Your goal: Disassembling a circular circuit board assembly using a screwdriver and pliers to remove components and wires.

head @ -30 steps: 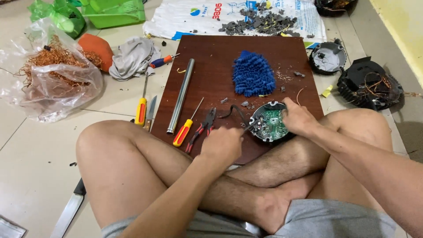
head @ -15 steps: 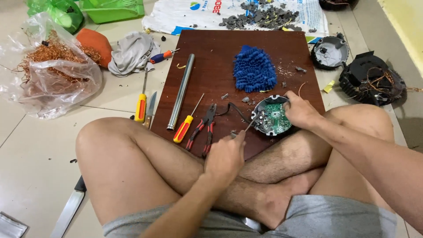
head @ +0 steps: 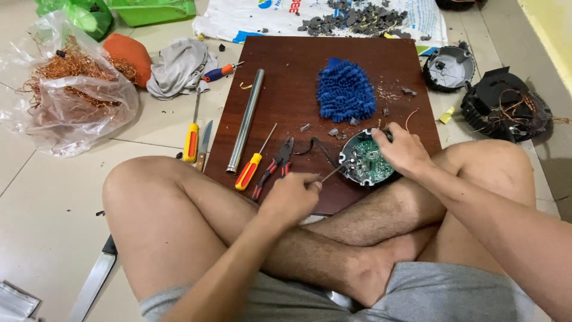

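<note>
I sit cross-legged at a dark brown wooden board [head: 298, 71] on the floor. My right hand [head: 404, 150] holds a round green circuit board in a dark housing [head: 364, 160] at the board's near edge. My left hand [head: 292, 195] grips a thin screwdriver [head: 331, 173] whose tip touches the left rim of the circuit board. A black cable [head: 316, 146] curls out from the housing. Red-handled pliers [head: 274, 167] and a yellow-and-red screwdriver [head: 253, 164] lie just left of my left hand.
A steel tube [head: 245, 119] and a blue fuzzy mitt [head: 345, 90] lie on the board. A bag of copper wire [head: 65, 89], a grey cloth [head: 179, 65], another yellow screwdriver [head: 191, 134], motor parts [head: 503, 104], a knife [head: 92, 280] and scrap pieces [head: 357, 18] surround it.
My left hand has shifted slightly up and right, bringing the screwdriver tip to the circuit board's rim. My right hand stays on the housing.
</note>
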